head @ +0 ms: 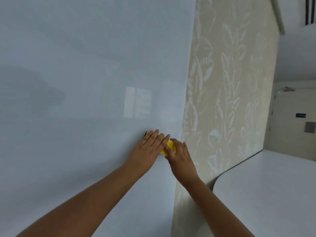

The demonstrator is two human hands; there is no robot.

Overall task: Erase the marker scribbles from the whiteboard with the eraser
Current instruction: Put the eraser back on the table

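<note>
A large whiteboard [85, 82] fills the left and middle of the head view; its surface looks plain, with only faint reflections and no marker lines that I can make out. A yellow eraser [171, 146] with a black edge is pressed flat against the board near its right edge. My left hand [150, 147] lies over the eraser's left part with fingers stretched flat. My right hand [179, 154] covers its right end, fingers curled on it. Most of the eraser is hidden under both hands.
Beige leaf-patterned wallpaper [230, 100] runs beside the board's right edge. A white rounded tabletop [265, 194] stands at the lower right. A pale cabinet or door [294, 117] with a small blue label is at the far right.
</note>
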